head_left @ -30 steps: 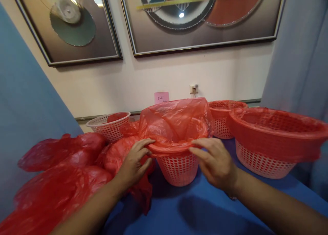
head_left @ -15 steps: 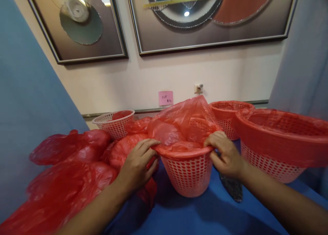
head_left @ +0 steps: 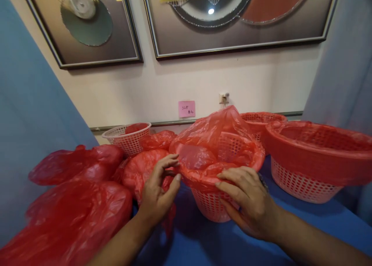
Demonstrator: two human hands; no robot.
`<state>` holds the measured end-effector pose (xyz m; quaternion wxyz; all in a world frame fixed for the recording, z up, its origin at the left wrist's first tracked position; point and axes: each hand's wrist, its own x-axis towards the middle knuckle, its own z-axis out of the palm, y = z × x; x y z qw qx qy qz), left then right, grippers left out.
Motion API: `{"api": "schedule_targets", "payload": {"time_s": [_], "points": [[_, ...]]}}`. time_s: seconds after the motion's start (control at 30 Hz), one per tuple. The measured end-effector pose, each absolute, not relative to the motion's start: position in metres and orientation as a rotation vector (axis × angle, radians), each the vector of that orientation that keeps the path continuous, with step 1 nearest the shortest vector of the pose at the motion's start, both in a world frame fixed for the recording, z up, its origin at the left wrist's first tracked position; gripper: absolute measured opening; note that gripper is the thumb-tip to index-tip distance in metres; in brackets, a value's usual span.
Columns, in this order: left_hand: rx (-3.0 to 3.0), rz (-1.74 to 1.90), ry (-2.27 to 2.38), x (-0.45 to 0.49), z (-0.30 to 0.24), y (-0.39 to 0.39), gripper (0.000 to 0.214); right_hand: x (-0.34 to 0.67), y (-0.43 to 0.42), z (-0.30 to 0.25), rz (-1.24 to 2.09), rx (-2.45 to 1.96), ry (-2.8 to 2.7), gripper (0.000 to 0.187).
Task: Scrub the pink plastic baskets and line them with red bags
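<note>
A red plastic bag (head_left: 200, 181) lines a small pink perforated basket (head_left: 207, 204) in front of me. Its edge is folded over the front rim, while the back part puffs up above the basket. My right hand (head_left: 250, 200) holds the bag at the front rim, fingers on top and thumb lower down against the basket's side. At the left rim is my left hand (head_left: 159, 190), thumb and fingers apart, the fingertips close to the bag's edge. Whether those fingertips touch the plastic is hard to see.
Several crumpled red bags (head_left: 78, 215) lie to the left. A white basket (head_left: 124, 140) stands behind them. To the right is a large lined basket (head_left: 308, 181), with another lined basket (head_left: 258, 119) at the back. A pink note (head_left: 186, 108) is on the wall above the blue tabletop (head_left: 200, 246).
My right hand has moved from the right rim to the front, and the bag now covers more of the front rim. The left hand has loosened from the left rim, its fingers spreading.
</note>
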<state>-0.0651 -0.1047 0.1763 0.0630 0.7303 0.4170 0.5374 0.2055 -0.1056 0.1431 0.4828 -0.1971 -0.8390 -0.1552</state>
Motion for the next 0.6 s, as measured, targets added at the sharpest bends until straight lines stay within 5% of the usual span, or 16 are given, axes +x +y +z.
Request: {"api": "schedule_targets", "payload": {"time_s": [0.23,0.4,0.6], "points": [[1.435,1.935,1.279,-0.053,0.204,-0.063,0.060,0.194,-0.100,0.134,-0.357,-0.553,-1.897,0.030],[1.117,1.818,1.084,-0.055,0.204,-0.044,0.027,0.200,-0.097,0.131,-0.348,-0.546,-1.895,0.036],[0.731,1.833,0.915,-0.064,0.173,-0.064,0.012,0.218,-0.084,0.128,-0.331,-0.531,-1.850,0.033]]}}
